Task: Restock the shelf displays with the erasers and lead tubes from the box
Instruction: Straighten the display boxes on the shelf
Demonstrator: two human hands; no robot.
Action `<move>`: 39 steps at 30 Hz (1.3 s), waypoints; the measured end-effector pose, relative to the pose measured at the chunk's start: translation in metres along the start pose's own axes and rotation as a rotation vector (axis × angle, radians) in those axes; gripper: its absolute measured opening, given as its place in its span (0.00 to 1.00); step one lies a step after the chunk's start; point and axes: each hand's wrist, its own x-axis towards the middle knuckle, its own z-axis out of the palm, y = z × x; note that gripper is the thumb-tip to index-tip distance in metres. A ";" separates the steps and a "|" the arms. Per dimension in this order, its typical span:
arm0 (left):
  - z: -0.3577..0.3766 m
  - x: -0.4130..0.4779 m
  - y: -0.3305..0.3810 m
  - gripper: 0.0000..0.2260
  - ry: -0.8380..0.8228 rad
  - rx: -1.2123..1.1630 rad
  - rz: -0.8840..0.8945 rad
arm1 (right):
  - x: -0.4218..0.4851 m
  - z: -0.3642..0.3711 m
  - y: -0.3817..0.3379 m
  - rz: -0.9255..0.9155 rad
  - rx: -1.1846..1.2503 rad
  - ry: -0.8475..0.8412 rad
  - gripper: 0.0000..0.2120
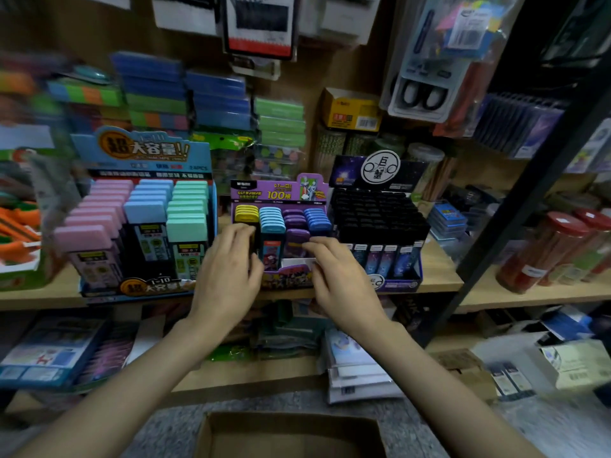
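Note:
A purple display box (279, 190) stands on the wooden shelf (439, 276), holding rows of lead tubes with yellow (246, 213), light blue (271, 219), purple (296, 238) and dark blue (316, 218) caps. My left hand (228, 276) grips a dark tube at the front of the yellow row. My right hand (337, 279) is at the front right, its fingertips pinching the front purple tube above a white flap (297, 262). Below, the open cardboard box (291, 434) shows only its brown inside.
A large blue display (145, 219) with pink, blue and green capped tubes stands to the left, and a black display (377, 216) to the right. A black post (529, 200) slants at the right, with red-lidded jars (555, 249) beyond. Packs lie on the lower shelf (357, 368).

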 end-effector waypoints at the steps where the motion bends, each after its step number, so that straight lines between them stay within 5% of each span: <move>1: 0.001 0.003 0.000 0.18 -0.012 -0.012 0.003 | 0.004 0.003 -0.001 0.016 0.012 -0.002 0.18; 24: 0.007 -0.004 -0.003 0.16 -0.034 -0.017 -0.050 | 0.025 0.007 -0.007 0.056 -0.075 0.026 0.17; 33: 0.009 -0.006 -0.003 0.06 -0.021 -0.104 -0.060 | 0.018 0.019 -0.022 0.214 0.468 -0.017 0.11; 39: 0.007 0.002 -0.002 0.08 -0.020 -0.245 -0.143 | 0.039 0.019 -0.021 0.354 0.465 0.116 0.09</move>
